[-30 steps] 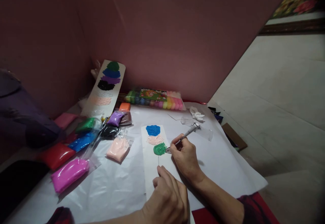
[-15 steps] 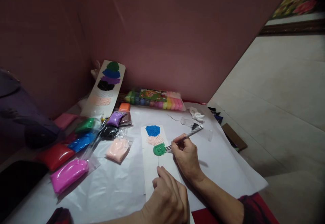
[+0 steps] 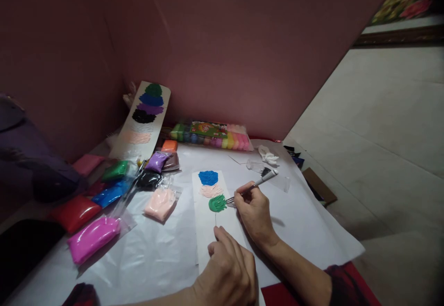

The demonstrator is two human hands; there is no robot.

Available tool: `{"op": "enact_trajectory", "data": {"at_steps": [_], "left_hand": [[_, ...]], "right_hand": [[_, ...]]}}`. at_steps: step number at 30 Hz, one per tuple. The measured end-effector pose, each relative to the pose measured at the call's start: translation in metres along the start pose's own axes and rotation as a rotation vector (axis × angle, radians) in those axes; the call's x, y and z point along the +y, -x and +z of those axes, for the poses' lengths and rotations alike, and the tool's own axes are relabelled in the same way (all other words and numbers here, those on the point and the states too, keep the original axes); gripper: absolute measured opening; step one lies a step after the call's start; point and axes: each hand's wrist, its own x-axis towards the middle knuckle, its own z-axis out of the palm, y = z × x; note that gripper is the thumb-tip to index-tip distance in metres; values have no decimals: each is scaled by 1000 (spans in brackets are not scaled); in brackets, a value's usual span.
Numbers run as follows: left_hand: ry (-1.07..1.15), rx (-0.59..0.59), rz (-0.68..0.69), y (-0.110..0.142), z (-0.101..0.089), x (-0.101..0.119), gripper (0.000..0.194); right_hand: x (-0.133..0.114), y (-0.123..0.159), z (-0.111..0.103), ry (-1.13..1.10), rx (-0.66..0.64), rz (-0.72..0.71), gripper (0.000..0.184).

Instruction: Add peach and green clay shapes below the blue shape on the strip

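My right hand [image 3: 255,211] grips a fork [image 3: 261,180] with a striped handle. Its tines touch the right edge of a patch of green clay [image 3: 217,203] on a white card strip [image 3: 204,229]. Above the green, the same strip bears a light peach clay patch [image 3: 211,191] and a blue one [image 3: 208,177]. My left hand [image 3: 231,269] rests over the lower part of the strip, fingers closed in a pinch. From its fingertips a thin needle-like wire [image 3: 215,219] points up to the green clay's lower edge.
Bagged clay lies at left, including magenta [image 3: 94,239], red [image 3: 78,213] and peach [image 3: 160,204] packs. A card with coloured patches [image 3: 123,146] leans on the wall behind. A clay multipack [image 3: 211,135] lies at the back; a crumpled white piece [image 3: 268,155] is at right.
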Motion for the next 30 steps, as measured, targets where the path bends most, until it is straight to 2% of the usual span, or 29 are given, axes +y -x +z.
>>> {"op": "enact_trajectory", "data": {"at_steps": [10,18,25,30], "left_hand": [[-6,0,-8,-1,-1,-1,28],[2,24,-3,0,-1,0,29],[-4,5,2,1,0,1,28],[-9,-26,6,0,-2,-1,28]], "right_hand": [[3,7,2,-109,-113,2,7],[-2,7,3,-92,-154,1,5],[-2,6,0,-4,-91,-43,4],[-1,5,-1,-27,-49,-15,7]]}}
